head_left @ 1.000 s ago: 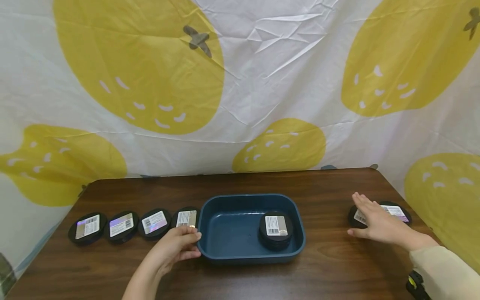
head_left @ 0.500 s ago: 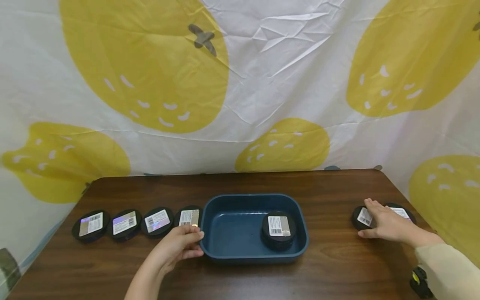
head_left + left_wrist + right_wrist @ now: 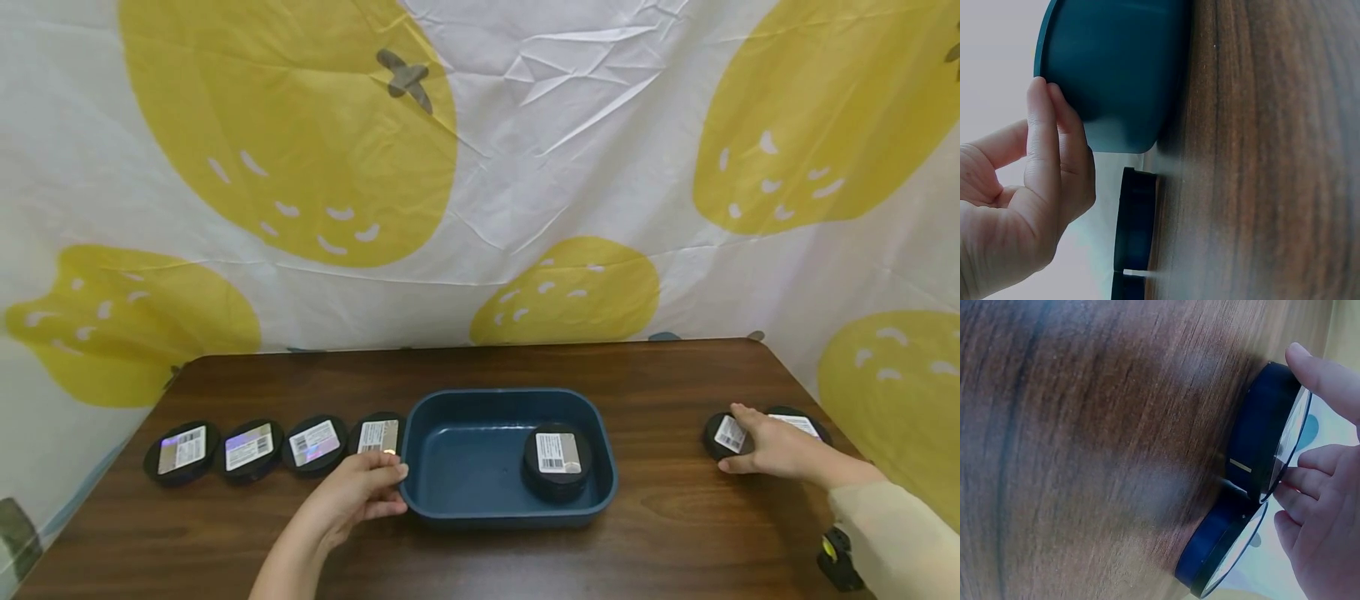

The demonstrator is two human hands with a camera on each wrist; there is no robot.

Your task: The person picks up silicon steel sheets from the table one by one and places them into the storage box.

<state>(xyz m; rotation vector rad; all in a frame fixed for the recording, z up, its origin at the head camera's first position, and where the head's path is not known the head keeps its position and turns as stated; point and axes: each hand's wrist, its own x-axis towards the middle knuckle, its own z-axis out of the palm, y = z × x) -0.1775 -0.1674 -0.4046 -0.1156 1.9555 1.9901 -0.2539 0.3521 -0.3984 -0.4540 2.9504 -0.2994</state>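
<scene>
My left hand (image 3: 360, 492) pinches the left rim of a dark blue rectangular tray (image 3: 495, 518). In the left wrist view the fingertips (image 3: 1037, 87) lie against the tray's outer wall. At the right of the table, two flat black round containers with white barcode labels sit side by side. My right hand (image 3: 776, 446) reaches over them, thumb and fingers spread about the left container (image 3: 726, 435). The right wrist view has the thumb (image 3: 1310, 365) at one edge of that container and the curled fingers at its other side. The second container (image 3: 798, 421) is partly behind the hand.
Inside the tray, toward its right end, stands a black round container (image 3: 557, 458), apparently stacked. Several similar labelled containers (image 3: 249, 450) line up left of the tray on the brown wooden table (image 3: 660, 533). A fruit-print cloth (image 3: 570, 150) hangs behind the table.
My right hand has come down onto the left container of the right-hand pair, its fingers drawing in around it. The left hand keeps its hold on the tray; the head view shifted slightly.
</scene>
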